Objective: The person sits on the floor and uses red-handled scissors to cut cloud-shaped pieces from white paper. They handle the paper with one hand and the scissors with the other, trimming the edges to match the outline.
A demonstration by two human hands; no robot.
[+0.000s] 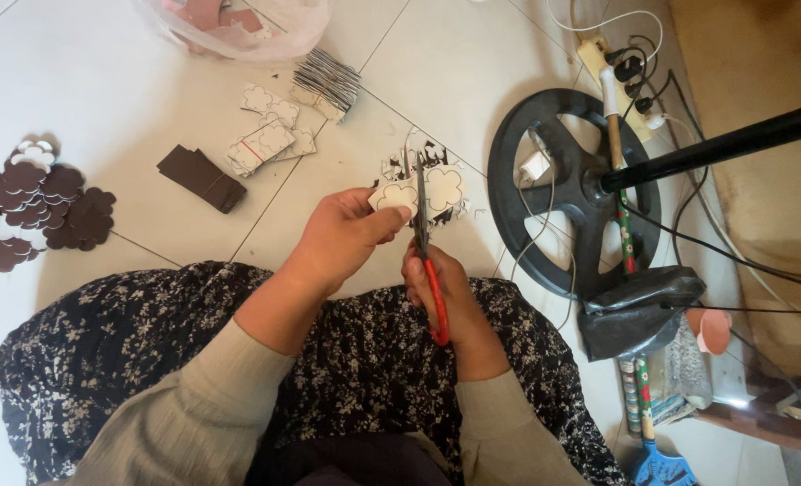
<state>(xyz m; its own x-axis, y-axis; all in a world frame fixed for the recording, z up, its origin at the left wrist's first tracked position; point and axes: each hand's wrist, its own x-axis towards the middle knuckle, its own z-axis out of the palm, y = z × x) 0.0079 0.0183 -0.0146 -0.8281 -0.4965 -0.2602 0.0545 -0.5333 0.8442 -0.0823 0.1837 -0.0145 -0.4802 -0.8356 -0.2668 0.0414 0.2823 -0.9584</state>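
My left hand (344,236) pinches a white card piece with a flower outline (395,194) above my lap. My right hand (443,292) grips red-handled scissors (427,256), whose blades point away from me and bite into the card just right of my left thumb. A second flower shape (443,187) hangs on the far side of the blades. Small white offcuts (423,153) lie on the tiled floor beyond the hands. My lap is covered by dark flowered cloth (373,360).
Dark brown cut flowers (31,202) are heaped at left, a brown stack (202,177) and white card bundles (270,135) lie ahead, with a plastic bag (238,27) beyond. A black round fan base (573,191), pole, cables and power strip (612,67) crowd the right.
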